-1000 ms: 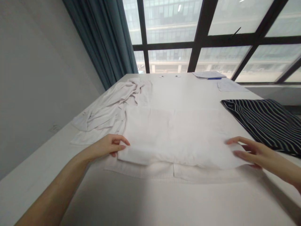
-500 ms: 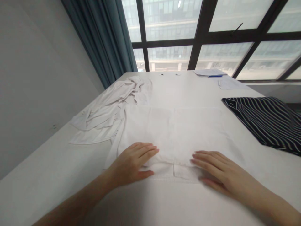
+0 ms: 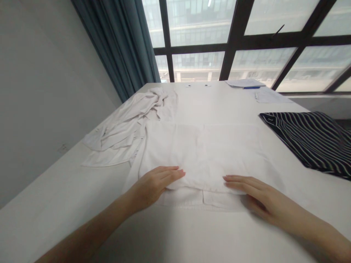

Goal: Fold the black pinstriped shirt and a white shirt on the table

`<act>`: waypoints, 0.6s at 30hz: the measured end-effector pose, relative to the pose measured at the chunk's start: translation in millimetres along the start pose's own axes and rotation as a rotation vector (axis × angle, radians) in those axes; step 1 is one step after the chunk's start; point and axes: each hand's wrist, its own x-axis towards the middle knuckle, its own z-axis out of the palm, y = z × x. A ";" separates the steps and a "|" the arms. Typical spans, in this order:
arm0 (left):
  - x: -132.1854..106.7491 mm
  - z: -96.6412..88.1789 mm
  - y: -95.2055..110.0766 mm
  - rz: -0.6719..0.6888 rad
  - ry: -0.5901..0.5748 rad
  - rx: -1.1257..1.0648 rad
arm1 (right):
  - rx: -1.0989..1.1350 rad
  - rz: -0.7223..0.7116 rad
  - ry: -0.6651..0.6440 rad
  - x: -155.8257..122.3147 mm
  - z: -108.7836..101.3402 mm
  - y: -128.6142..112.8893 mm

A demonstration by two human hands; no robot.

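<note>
A folded white garment [image 3: 203, 153] lies flat on the white table [image 3: 55, 204] in front of me. My left hand [image 3: 156, 182] rests on its near edge, fingers stretched out and flat, pointing right. My right hand [image 3: 252, 191] lies on the same near edge, fingers extended and pointing left. Neither hand holds anything. The garment's lower hem shows below the folded layer, between the two hands.
A crumpled white garment [image 3: 128, 128] lies at the left of the table. A dark striped cloth [image 3: 309, 137] lies at the right. Papers [image 3: 270, 96] and a blue pen [image 3: 251, 87] lie at the far edge by the window. A blue curtain [image 3: 120, 44] hangs at the back left.
Both hands moved inward from the garment's outer sides onto its near edge, then shifted slightly. The fold lies flatter.
</note>
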 end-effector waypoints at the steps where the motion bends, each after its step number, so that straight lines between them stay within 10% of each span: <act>1: 0.2 0.5 0.4 0.005 -0.005 0.008 | 0.012 0.005 -0.001 -0.3 -0.7 0.3; 18: 2.7 -0.2 -4.0 0.065 -0.010 0.047 | -0.227 -0.108 0.219 -3.3 3.9 0.0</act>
